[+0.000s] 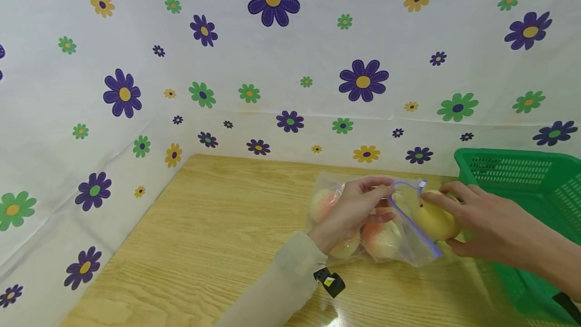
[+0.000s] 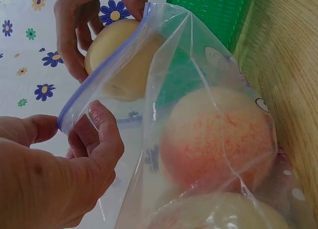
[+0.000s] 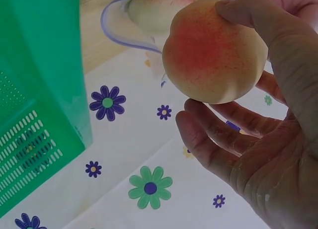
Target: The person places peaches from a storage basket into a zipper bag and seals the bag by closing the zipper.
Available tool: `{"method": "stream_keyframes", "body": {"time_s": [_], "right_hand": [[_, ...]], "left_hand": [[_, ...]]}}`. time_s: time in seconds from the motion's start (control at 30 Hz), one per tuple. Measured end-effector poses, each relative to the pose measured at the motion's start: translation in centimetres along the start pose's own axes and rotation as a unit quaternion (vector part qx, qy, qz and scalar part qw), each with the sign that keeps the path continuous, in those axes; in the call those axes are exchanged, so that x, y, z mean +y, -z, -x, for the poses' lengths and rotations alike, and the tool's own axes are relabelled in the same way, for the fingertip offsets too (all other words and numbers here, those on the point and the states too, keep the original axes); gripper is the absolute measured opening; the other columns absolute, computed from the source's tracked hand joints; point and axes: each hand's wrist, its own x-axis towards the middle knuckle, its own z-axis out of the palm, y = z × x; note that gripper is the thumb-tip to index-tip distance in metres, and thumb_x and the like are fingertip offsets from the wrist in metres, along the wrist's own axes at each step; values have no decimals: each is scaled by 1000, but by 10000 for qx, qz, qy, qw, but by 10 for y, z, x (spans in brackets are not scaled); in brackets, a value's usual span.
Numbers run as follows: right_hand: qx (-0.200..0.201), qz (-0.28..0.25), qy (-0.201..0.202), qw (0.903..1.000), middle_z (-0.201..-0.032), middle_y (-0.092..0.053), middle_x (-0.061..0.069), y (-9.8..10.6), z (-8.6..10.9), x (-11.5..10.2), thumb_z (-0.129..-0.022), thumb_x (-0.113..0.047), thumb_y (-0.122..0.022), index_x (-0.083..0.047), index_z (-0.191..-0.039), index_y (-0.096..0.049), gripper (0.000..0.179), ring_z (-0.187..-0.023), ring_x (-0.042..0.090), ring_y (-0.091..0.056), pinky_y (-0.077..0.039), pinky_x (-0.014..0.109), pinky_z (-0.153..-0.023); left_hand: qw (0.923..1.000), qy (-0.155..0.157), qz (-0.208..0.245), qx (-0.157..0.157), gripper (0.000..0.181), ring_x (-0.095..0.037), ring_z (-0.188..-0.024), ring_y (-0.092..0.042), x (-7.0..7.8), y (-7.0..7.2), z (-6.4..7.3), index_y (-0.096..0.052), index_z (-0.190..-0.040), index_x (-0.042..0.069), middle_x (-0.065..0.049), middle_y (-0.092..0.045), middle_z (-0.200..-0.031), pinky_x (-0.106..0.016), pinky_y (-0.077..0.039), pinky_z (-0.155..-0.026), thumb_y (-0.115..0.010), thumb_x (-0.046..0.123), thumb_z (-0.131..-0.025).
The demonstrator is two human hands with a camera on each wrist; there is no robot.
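A clear zip bag (image 1: 415, 257) with a purple seal lies on the wooden table, its mouth spread toward the right. Inside it are several peaches (image 1: 381, 238), cream with a red blush. My left hand (image 1: 351, 211) holds the bag's rim; in the left wrist view its thumb is at the purple seal, fingers curled at the opening. In my right hand (image 1: 485, 218) is another peach (image 3: 213, 50), gripped between thumb and fingertips. That peach is right at the bag's mouth, and the seal overlaps it in the left wrist view.
To the right stands a green plastic basket (image 1: 513, 165) with slotted walls, partly behind my right forearm. A white cloth (image 1: 308, 54) printed with flowers hangs behind and to the left of the wooden table (image 1: 195, 231).
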Motion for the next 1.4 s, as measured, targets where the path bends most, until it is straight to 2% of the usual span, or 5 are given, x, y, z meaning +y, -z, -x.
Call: {"method": "stream_keyframes", "body": {"time_s": [0.37, 0.63, 1.03, 1.23, 1.4], "right_hand": [[-129, -315, 602, 9976, -129, -60, 11, -6, -18, -6, -64, -35, -98, -21, -141, -59, 87, -94, 20, -63, -63, 40, -69], [-804, -748, 736, 9912, -128, -64, 10, -16, -22, -3, -69, -30, -96, -14, -135, -61, 77, -97, 17, -67, -63, 40, -78], [-1829, -1428, 582, 9710, -125, -68, 11, -25, -20, -5, -82, -21, -86, -3, -143, -55, 70, -85, 9, -68, -62, 33, -74], [-1219, -1443, 1092, 9759, -94, -66, -8, -27, -23, -32, -84, -26, -84, -9, -123, -65, 46, -77, 1, -60, -56, 24, -67], [-370, -1341, 1169, 9833, -92, -62, -9, -29, -34, -63, -86, -31, -82, -15, -112, -65, 35, -76, 1, -55, -53, 22, -66]], "left_hand": [[10000, -22, -25, -64, 20, -13, -77, -65, -1, 0, 0, -72, -119, 10, -1, -64, -95, -20, -61, -65, -66, 14, -100], [9999, -15, -100, -51, 21, -12, -77, -66, -4, -1, -1, -73, -119, 10, -2, -66, -97, -41, -61, -92, -67, 13, -99], [9997, -113, -207, -95, 23, -10, -72, -64, -7, -1, -1, -73, -119, 9, 0, -65, -86, -19, -59, -62, -67, 9, -98], [9976, -223, -641, -101, 23, -10, -74, -64, 1, 8, 1, -74, -119, 13, -4, -74, -99, -19, -56, -62, -68, 15, -98], [9941, -399, -994, -191, 27, -10, -78, -61, 14, 24, 2, -72, -125, 11, 1, -69, -94, -19, -52, -59, -66, 17, -99]]}}
